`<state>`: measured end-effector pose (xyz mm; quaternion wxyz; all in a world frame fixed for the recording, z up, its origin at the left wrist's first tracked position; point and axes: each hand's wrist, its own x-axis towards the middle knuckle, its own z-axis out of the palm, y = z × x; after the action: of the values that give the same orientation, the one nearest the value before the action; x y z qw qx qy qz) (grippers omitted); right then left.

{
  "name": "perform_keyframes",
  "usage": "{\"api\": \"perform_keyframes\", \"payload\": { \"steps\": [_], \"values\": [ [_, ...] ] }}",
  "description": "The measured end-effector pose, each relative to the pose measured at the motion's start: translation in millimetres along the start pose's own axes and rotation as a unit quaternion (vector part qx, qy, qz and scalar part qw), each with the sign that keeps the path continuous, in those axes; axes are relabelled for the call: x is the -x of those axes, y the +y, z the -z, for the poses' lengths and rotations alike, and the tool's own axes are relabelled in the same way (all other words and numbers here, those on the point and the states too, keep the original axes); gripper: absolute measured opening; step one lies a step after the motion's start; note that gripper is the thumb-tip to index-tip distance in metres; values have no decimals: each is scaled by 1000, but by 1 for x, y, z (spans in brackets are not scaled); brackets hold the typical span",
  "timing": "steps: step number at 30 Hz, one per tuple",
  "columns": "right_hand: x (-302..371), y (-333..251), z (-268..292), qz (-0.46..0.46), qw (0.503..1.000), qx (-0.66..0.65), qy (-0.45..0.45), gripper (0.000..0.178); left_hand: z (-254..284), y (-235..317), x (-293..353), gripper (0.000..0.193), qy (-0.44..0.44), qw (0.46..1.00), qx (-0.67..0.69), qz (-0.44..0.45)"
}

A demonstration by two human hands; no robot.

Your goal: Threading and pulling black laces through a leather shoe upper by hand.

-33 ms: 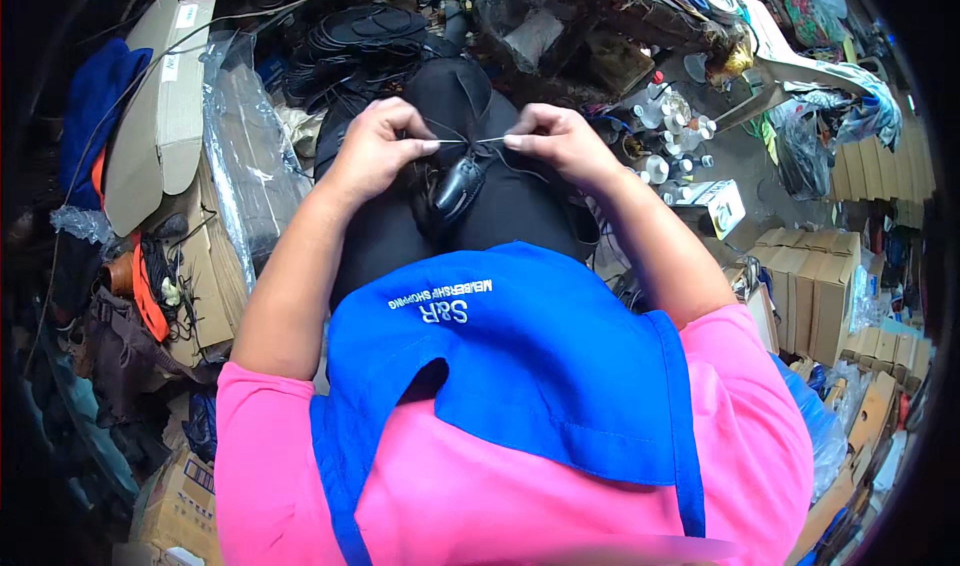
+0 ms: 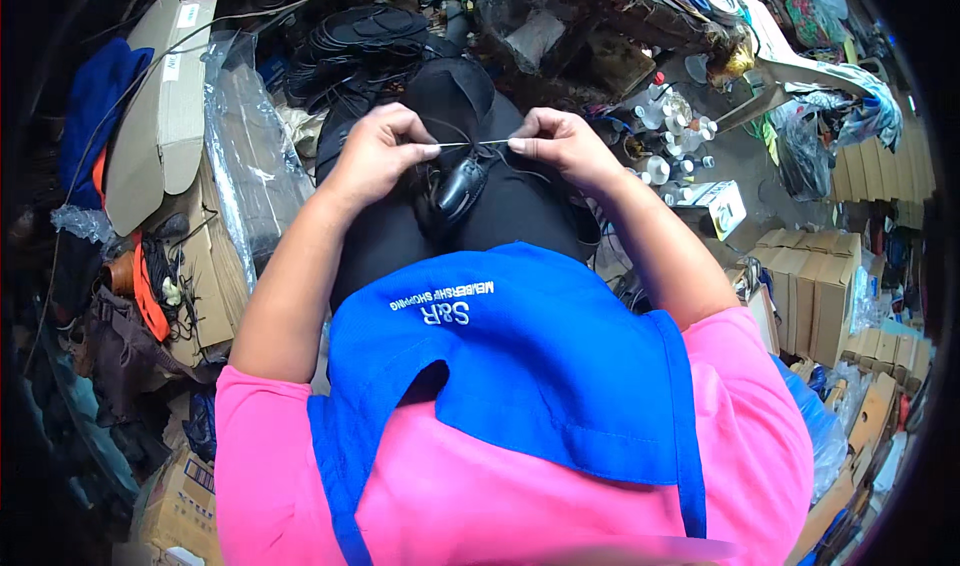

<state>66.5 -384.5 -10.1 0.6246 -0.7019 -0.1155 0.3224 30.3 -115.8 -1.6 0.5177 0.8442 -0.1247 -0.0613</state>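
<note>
- The left hand (image 2: 385,146) is mostly closed, thumb and forefinger pinched on a light thread (image 2: 455,145), the other fingers curled in.
- The right hand (image 2: 565,148) mirrors it, its thumb and forefinger nipping the thread at the other side.
- The thread runs nearly level between the two hands, above the lap; it looks straighter than in the earlier frame.
- Both hands sit slightly nearer the body than before, and the right one a touch farther out, so the gap between the thumbs is a little wider (a small change, easily missed).
- A shiny black shoe-shaped piece (image 2: 460,188) lies between the thighs, just below the thread, in almost the same place as before; whether the thread joins it I cannot tell.
- The blue apron (image 2: 560,356) lies as it did over the pink shirt (image 2: 520,506).
- The white bottles (image 2: 675,131), beyond the right forearm, are unchanged.
</note>
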Motion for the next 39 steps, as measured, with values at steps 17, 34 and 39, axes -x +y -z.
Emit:
{"api": "perform_keyframes", "payload": {
  "steps": [17, 34, 39],
  "values": [
    [51, 7, -10, 153, 947, 231, 161, 13, -6, 35, -6, 12, -50, 950, -285, -119],
    [5, -51, -28, 210, 699, 684, -1, 9, -2, 30, -11, 7, -121, 941, -300, -103],
    [-4, -48, -24, 226, 709, 666, -41, 12, 6, 23, -8, 4, -129, 940, -282, -143]
  ]
}}
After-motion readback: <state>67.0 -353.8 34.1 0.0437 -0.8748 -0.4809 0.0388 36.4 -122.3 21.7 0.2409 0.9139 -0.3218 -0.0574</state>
